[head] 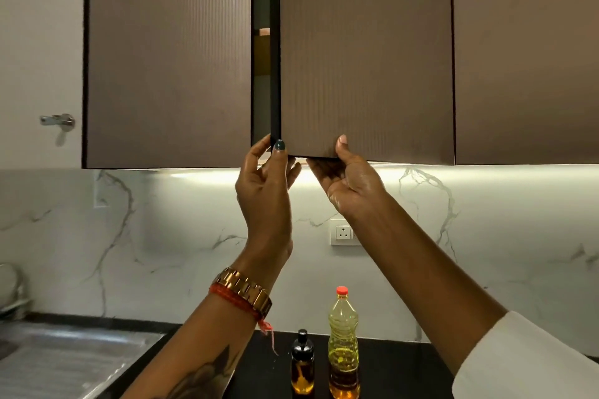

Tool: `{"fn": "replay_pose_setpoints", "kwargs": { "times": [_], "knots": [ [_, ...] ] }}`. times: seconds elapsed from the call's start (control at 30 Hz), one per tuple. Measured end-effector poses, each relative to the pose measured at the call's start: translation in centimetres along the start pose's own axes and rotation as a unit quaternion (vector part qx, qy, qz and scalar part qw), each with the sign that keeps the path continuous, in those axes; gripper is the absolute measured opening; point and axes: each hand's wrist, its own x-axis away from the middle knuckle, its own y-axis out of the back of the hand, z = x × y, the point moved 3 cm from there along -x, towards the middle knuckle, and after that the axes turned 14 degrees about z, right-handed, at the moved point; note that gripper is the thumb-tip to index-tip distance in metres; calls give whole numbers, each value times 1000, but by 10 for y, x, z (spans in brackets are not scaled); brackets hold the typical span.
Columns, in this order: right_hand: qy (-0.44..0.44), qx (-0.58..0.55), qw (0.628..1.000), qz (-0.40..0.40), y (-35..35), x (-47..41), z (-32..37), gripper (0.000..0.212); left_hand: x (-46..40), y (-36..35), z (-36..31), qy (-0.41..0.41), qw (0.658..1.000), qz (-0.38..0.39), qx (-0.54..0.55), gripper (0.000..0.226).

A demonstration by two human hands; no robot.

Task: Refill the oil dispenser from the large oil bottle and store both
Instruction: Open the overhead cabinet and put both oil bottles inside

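1. Oil dispenser (302, 366), a small dark-capped bottle with amber oil, stands upright at the bottom centre of the frame on the black counter (398, 363).
2. Just beside it, on its right in the frame, the large oil bottle (343, 343) stands upright, red cap on, its lower part holding yellow oil; the 2 look apart.
3. At lower left lies the steel sink drainboard (64, 356).
4. Higher, at frame centre, the left hand (264, 185) pinches the lower corner of the cabinet door (366, 52), thumb on its dark edge.
5. The right hand (348, 181) grips the same door's bottom edge, thumb on the front.
6. The door stands slightly ajar, above the marble backsplash (162, 236) with its wall socket (343, 232).
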Motion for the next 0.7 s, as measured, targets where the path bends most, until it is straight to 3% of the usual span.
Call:
{"fn": "replay_pose_setpoints", "kwargs": {
  "times": [0.2, 0.4, 0.57, 0.7],
  "knots": [
    [-9, -6, 1000, -19, -5, 38, 37, 35, 32, -36, -35, -25, 998, 42, -44, 19],
    [-13, 23, 999, -42, -4, 79, 77, 22, 63, -79, -63, -47, 992, 84, -85, 18],
    [7, 62, 997, -53, -3, 113, 113, 38, 87, -120, -79, -67, 988, 95, -105, 22],
    [10, 129, 989, -69, 4, 138, 147, 27, 100, -153, -84, -76, 985, 117, -104, 25]
  ]
}}
